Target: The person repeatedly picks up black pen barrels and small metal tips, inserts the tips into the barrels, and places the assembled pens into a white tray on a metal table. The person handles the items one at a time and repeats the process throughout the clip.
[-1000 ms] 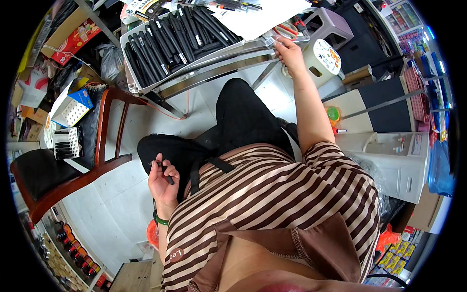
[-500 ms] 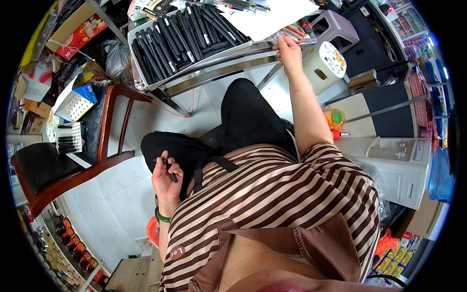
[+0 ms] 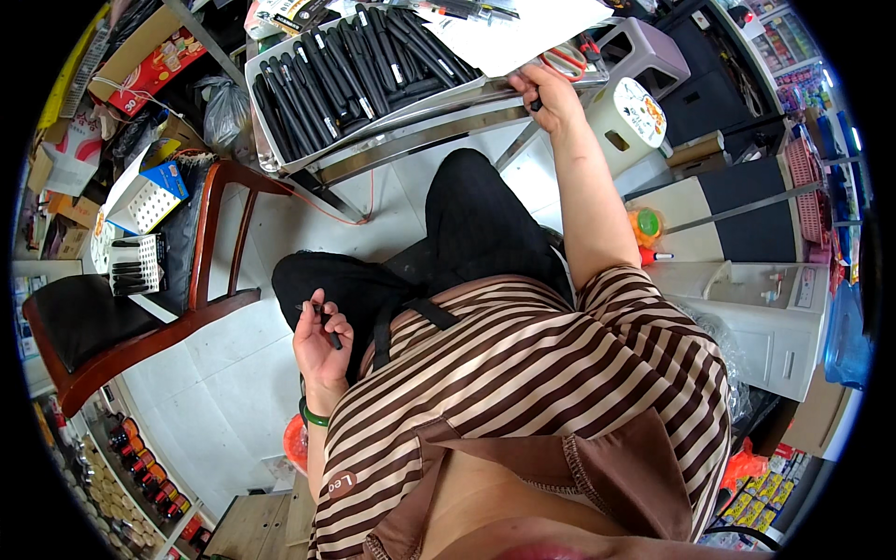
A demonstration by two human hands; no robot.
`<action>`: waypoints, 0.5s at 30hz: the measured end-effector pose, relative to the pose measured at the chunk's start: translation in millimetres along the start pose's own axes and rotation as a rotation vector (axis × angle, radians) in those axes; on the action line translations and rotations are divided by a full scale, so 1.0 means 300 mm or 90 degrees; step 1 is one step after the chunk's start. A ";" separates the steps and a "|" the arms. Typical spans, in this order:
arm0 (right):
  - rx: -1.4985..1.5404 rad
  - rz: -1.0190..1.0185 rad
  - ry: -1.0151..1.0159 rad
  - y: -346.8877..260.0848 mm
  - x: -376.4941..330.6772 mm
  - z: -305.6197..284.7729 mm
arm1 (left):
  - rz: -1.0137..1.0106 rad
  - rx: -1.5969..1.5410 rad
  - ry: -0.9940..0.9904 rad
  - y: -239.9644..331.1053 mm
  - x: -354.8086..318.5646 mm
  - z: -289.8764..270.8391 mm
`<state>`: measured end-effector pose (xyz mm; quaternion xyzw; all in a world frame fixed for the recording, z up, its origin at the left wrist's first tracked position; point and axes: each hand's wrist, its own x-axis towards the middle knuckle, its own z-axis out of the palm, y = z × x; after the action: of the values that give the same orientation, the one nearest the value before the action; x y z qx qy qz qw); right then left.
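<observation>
My left hand (image 3: 323, 350), raised beside my left thigh, is closed around a short black pen (image 3: 333, 338) that sticks out between the fingers. At the table's right end, my right hand (image 3: 554, 96) has its fingers curled. A small black piece (image 3: 536, 105) shows at its fingers; its kind cannot be made out. Just beyond that hand lie scissors with red handles (image 3: 564, 63) and a white sheet of paper (image 3: 523, 35). Left of it, a white tray (image 3: 369, 133) holds many black pens (image 3: 350, 75) lying side by side.
A metal-framed table (image 3: 420, 143) carries the tray. To the left stands a wooden armchair (image 3: 84, 322) with a perforated white basket (image 3: 137, 265) of black pens. Plastic stools (image 3: 627, 131) stand at the right, near a white drawer cabinet (image 3: 747, 322).
My right hand has drawn slightly left from beside the scissors and its fingers have curled in, with a small black piece now showing. My left hand has stayed nearly still.
</observation>
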<state>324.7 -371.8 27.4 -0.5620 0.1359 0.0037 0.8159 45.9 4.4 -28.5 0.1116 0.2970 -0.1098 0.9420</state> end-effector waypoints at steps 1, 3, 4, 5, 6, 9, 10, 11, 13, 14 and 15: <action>-0.011 0.000 -0.009 -0.003 0.001 0.004 | 0.002 0.001 0.003 0.000 -0.001 0.000; -0.004 0.015 -0.005 -0.015 -0.005 0.016 | 0.007 0.005 0.008 0.000 -0.002 0.001; 0.013 0.029 0.008 -0.024 -0.012 0.027 | 0.007 0.007 0.012 -0.001 -0.002 0.003; 0.030 0.044 0.020 -0.027 -0.016 0.032 | 0.008 0.010 0.015 -0.001 -0.001 0.005; 0.026 0.052 0.018 -0.029 -0.011 0.029 | 0.009 0.012 0.018 -0.002 -0.002 0.006; 0.034 0.087 0.009 -0.044 -0.007 0.031 | 0.011 0.012 0.021 -0.003 -0.003 0.012; 0.048 0.105 0.004 -0.062 -0.027 0.050 | 0.014 0.015 0.024 -0.004 -0.004 0.013; 0.063 0.122 -0.001 -0.072 -0.037 0.060 | 0.016 0.019 0.026 -0.004 -0.006 0.014; 0.099 0.162 -0.051 -0.070 -0.026 0.053 | 0.014 0.020 0.024 -0.004 -0.005 0.016; 0.117 0.182 -0.076 -0.068 -0.021 0.049 | 0.012 0.018 0.021 -0.005 -0.004 0.017; 0.118 0.181 -0.073 -0.068 -0.019 0.047 | 0.011 0.016 0.019 -0.004 -0.005 0.017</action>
<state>325.6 -365.5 52.0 -0.4583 0.1670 0.1383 0.8620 47.0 2.1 -23.8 0.1272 0.3085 -0.1039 0.9369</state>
